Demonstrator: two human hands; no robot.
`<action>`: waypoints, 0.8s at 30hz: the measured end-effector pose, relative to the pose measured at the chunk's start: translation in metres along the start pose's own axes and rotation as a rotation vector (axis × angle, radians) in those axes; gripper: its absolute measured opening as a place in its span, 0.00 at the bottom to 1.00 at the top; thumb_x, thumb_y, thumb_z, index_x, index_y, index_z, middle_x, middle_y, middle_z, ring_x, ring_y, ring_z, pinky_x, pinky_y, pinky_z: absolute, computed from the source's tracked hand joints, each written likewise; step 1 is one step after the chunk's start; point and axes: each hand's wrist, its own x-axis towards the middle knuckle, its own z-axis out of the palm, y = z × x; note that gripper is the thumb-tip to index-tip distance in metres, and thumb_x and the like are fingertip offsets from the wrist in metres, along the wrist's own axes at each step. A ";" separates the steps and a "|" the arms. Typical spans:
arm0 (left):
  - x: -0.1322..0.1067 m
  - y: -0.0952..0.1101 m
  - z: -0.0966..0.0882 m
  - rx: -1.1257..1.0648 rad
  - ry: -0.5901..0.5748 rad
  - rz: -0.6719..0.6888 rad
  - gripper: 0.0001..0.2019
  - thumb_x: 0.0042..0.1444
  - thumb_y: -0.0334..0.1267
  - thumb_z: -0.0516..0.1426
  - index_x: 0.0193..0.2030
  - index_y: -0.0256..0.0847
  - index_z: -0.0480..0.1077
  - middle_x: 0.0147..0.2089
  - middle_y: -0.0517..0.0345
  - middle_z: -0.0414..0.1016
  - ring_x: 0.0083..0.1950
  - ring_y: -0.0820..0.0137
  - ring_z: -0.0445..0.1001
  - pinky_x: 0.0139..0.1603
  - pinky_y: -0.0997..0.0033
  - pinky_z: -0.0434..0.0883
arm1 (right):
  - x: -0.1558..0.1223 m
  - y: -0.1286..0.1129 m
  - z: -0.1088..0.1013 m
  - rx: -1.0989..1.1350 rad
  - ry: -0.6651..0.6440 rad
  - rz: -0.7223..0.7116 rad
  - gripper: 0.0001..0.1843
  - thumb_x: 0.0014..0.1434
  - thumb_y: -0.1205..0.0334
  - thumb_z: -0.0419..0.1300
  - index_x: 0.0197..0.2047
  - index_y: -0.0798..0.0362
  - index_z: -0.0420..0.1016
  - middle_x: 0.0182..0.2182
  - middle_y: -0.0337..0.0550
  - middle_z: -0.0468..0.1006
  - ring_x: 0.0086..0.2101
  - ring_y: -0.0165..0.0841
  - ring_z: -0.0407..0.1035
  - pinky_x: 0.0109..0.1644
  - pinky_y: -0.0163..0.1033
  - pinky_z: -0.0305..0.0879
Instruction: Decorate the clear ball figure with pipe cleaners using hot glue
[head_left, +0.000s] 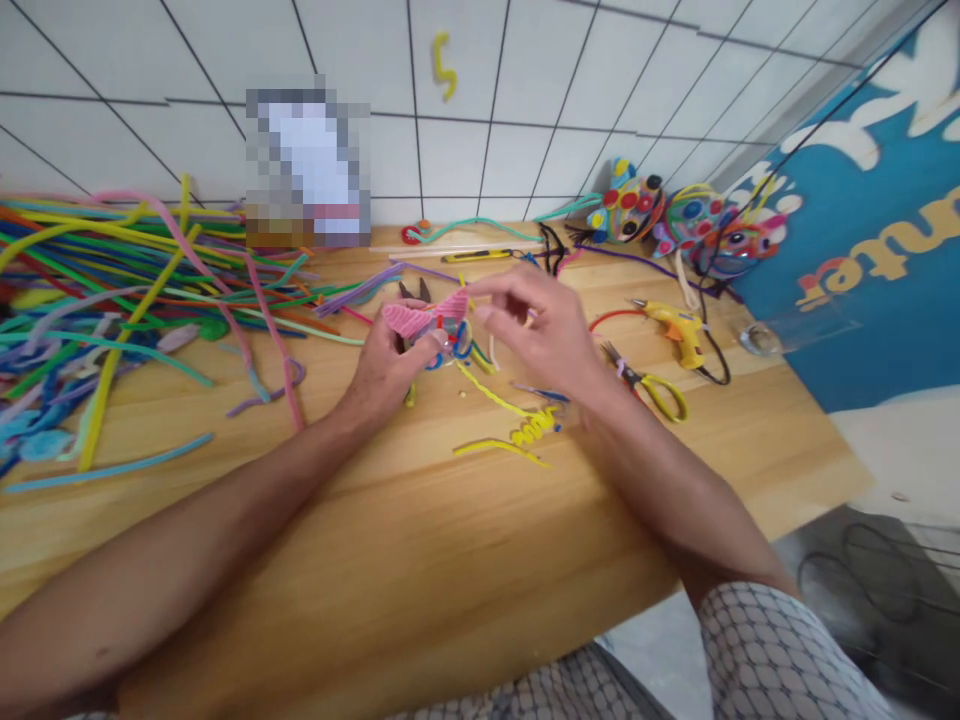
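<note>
Leftward, a loose heap of pipe cleaners (150, 275) in many colours spreads over the desk (360, 590), probably kept aside to leave working room. Next, the left hand (384, 365): thumb pressed onto a small craft piece (450, 328), fingers behind it, presumably steadying it so the other hand can work freely. Piece sits between both hands, lifted off the desk: pink ribbed part (411, 319) flaring like wings, see-through body below, blue loops, a bit of red; finer detail blurred. Coiled yellow stem (534, 428) lies nearer the person. Right hand (544, 315): thumb and forefinger bent towards the pink part's right end; cannot tell whether they pinch anything. Farther right, scissors (661, 396) and a yellow glue gun (681, 338), likely set there for easy reach.
</note>
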 end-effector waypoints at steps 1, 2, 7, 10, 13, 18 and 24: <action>0.000 0.001 0.000 0.007 0.002 -0.004 0.21 0.59 0.50 0.71 0.54 0.47 0.74 0.46 0.58 0.80 0.47 0.61 0.78 0.50 0.58 0.77 | 0.001 -0.003 -0.015 -0.005 0.061 0.037 0.12 0.77 0.49 0.66 0.53 0.45 0.87 0.36 0.39 0.81 0.36 0.34 0.73 0.44 0.43 0.73; -0.001 0.002 0.000 0.010 0.006 -0.006 0.21 0.58 0.50 0.71 0.53 0.48 0.74 0.46 0.58 0.80 0.46 0.61 0.78 0.49 0.58 0.77 | 0.000 -0.005 -0.032 -0.016 0.124 0.074 0.13 0.77 0.47 0.66 0.53 0.45 0.87 0.37 0.39 0.82 0.35 0.34 0.74 0.42 0.43 0.73; 0.001 0.000 -0.003 0.022 0.016 0.007 0.24 0.58 0.59 0.74 0.53 0.51 0.77 0.48 0.57 0.82 0.48 0.55 0.79 0.54 0.45 0.80 | -0.045 0.008 -0.133 -0.289 0.457 0.206 0.23 0.76 0.38 0.63 0.38 0.47 0.84 0.30 0.37 0.79 0.32 0.34 0.73 0.42 0.44 0.74; 0.004 -0.002 -0.003 -0.004 -0.009 -0.008 0.28 0.49 0.64 0.78 0.51 0.56 0.78 0.46 0.52 0.81 0.44 0.49 0.79 0.50 0.35 0.79 | -0.094 0.028 -0.185 -0.522 0.651 0.413 0.29 0.69 0.36 0.66 0.26 0.47 0.72 0.22 0.34 0.70 0.27 0.32 0.64 0.39 0.44 0.69; 0.004 0.003 -0.002 -0.006 -0.009 -0.008 0.29 0.48 0.67 0.77 0.49 0.57 0.77 0.43 0.50 0.80 0.43 0.45 0.80 0.45 0.34 0.78 | -0.134 0.052 -0.213 -0.714 0.610 0.747 0.24 0.64 0.37 0.69 0.31 0.48 0.74 0.28 0.39 0.78 0.32 0.37 0.71 0.45 0.47 0.73; 0.000 0.011 -0.002 0.103 -0.045 -0.030 0.27 0.58 0.68 0.70 0.52 0.53 0.78 0.47 0.54 0.82 0.51 0.44 0.84 0.46 0.40 0.77 | -0.154 0.084 -0.215 -0.801 0.399 0.912 0.19 0.65 0.44 0.69 0.45 0.52 0.82 0.47 0.55 0.89 0.47 0.45 0.81 0.58 0.51 0.76; 0.001 0.009 -0.002 0.089 -0.019 0.001 0.27 0.55 0.65 0.73 0.50 0.50 0.78 0.49 0.50 0.81 0.46 0.50 0.79 0.46 0.44 0.77 | -0.130 0.117 -0.208 -0.807 0.188 0.990 0.15 0.62 0.48 0.72 0.41 0.53 0.83 0.39 0.54 0.88 0.44 0.49 0.82 0.54 0.50 0.76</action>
